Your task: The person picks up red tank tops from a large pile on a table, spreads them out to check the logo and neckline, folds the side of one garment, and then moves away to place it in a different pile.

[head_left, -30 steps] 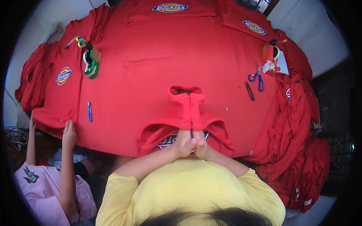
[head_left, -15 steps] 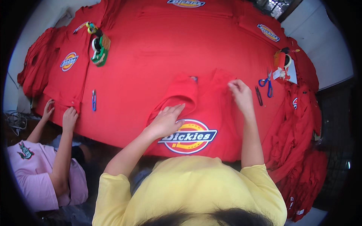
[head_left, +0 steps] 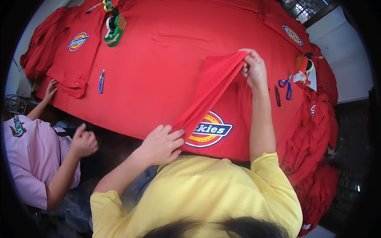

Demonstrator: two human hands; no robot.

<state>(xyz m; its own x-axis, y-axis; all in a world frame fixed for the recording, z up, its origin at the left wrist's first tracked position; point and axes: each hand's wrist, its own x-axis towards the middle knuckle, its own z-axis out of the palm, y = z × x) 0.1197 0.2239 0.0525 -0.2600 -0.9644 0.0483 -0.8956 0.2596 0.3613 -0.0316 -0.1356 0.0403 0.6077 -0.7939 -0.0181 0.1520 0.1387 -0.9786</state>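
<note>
A red shirt (head_left: pixel 234 144) with a round yellow, white and blue printed emblem lies at the table's front edge before me. My right hand (head_left: pixel 254 69) pinches an upper part of it and lifts the cloth, so a taut fold runs slantwise down to the left. At the lower end of that fold, my left hand (head_left: pixel 160 144) holds the cloth between thumb and fingers beside the emblem. The fold covers the emblem's left part. To the right of my right forearm lie blue-handled scissors (head_left: pixel 289 89) and dark thread snips (head_left: pixel 277 96).
Red cloth covers the table (head_left: pixel 139 91). Blue snips (head_left: pixel 101 81) and a green tape dispenser (head_left: pixel 114 35) stand left, near another red shirt (head_left: pixel 75 59). A second tape dispenser (head_left: pixel 303 65) and heaped red garments (head_left: pixel 305 158) are right. A co-worker in pink (head_left: pixel 31 158) sits left.
My right hand has risen, pulling the shirt's cloth up into a taut fold. My left hand has moved down and left to the fold's lower end. One of the co-worker's hands has left their shirt.
</note>
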